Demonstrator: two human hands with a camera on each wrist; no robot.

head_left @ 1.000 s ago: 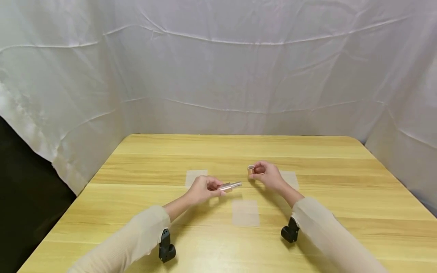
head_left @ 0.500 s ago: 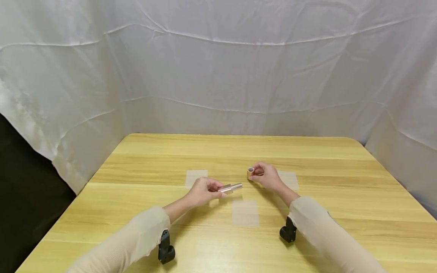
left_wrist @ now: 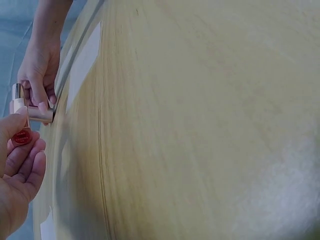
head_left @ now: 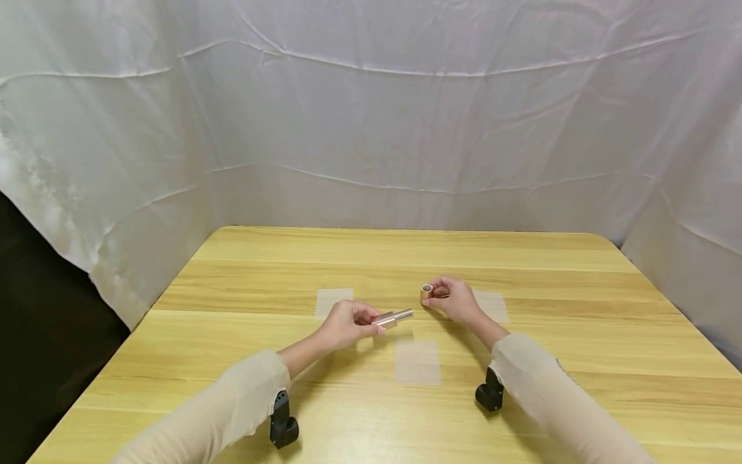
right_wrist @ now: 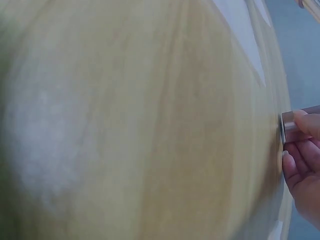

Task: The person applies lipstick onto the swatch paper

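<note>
My left hand [head_left: 343,323] pinches a rose-gold lipstick tube [head_left: 385,319] between thumb and fingers. Its silver inner barrel [head_left: 403,314] points right, uncovered. A red label [left_wrist: 22,137] marks the base end in the left wrist view. With thumb and fingertips, my right hand [head_left: 456,300] holds the hollow lipstick cap [head_left: 426,295] upright, mouth up, its lower end close over the tabletop. Cap and tube are apart, the cap lying farther back and to the right. In the right wrist view the cap [right_wrist: 291,127] shows at the right edge, partly covered by the thumb.
Pale square patches lie on the wooden table [head_left: 243,283]: one patch [head_left: 333,301] behind my left hand, another patch [head_left: 491,305] beside my right wrist, and a front patch [head_left: 417,363] in the middle. A whitish curtain [head_left: 371,129] hangs behind the table.
My right hand has come down slightly with the cap, toward the tabletop. The left hand and the lipstick tube have barely moved.
</note>
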